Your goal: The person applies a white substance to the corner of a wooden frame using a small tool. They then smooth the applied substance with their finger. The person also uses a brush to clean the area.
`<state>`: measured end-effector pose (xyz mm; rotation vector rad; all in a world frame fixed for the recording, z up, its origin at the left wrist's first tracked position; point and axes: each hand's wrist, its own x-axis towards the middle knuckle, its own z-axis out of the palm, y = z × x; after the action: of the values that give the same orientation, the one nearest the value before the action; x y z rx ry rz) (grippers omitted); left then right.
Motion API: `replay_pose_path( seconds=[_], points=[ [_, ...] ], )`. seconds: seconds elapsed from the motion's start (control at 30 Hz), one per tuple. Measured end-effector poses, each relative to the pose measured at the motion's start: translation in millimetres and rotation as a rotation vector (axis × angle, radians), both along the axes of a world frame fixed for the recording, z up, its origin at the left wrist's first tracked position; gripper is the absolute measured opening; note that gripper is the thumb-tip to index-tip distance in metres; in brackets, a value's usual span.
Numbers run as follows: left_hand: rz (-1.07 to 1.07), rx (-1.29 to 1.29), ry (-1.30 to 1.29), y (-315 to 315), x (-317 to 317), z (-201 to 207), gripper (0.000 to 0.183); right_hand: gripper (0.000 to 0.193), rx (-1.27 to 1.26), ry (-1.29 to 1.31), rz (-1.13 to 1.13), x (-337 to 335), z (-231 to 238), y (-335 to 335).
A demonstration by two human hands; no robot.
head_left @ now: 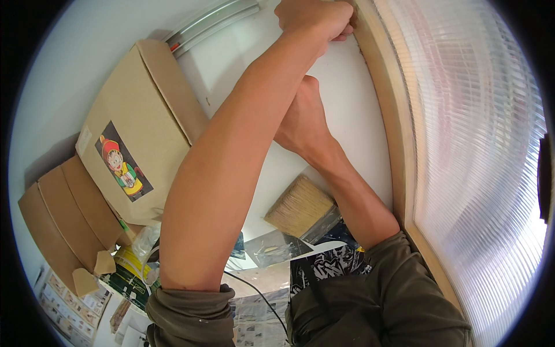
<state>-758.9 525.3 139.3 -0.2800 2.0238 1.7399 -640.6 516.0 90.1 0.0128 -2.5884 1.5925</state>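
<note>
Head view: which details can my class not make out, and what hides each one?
All in the head view:
Right hand: fingertips hidden behind the bare left forearm.
Left hand: cut off by the top edge, so its grip is unclear.
Whatever lies behind the translucent, ribbed panel: blurred by the ribbing.

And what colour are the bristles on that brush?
The bristles are pale tan, like straw, best seen in the head view.

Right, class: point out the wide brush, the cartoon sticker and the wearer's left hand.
Wide brush [303,207]: head view, on its bristles.
Cartoon sticker [123,163]: head view, on its middle.
Left hand [316,16]: head view, on its back.
</note>
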Motion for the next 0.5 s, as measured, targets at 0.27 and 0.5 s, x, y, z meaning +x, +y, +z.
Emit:
replay_pose_path(
  seconds=[0.27,0.5],
  points=[
    [0.014,0.074,-0.047,-2,2,-8,0.014,0.027,0.060,0.093,0.023,2,-3,3],
    [-0.077,0.270,-0.088,-23,-9,-45,0.012,0.028,0.155,0.111,0.047,3,-4,-1]
  ],
)
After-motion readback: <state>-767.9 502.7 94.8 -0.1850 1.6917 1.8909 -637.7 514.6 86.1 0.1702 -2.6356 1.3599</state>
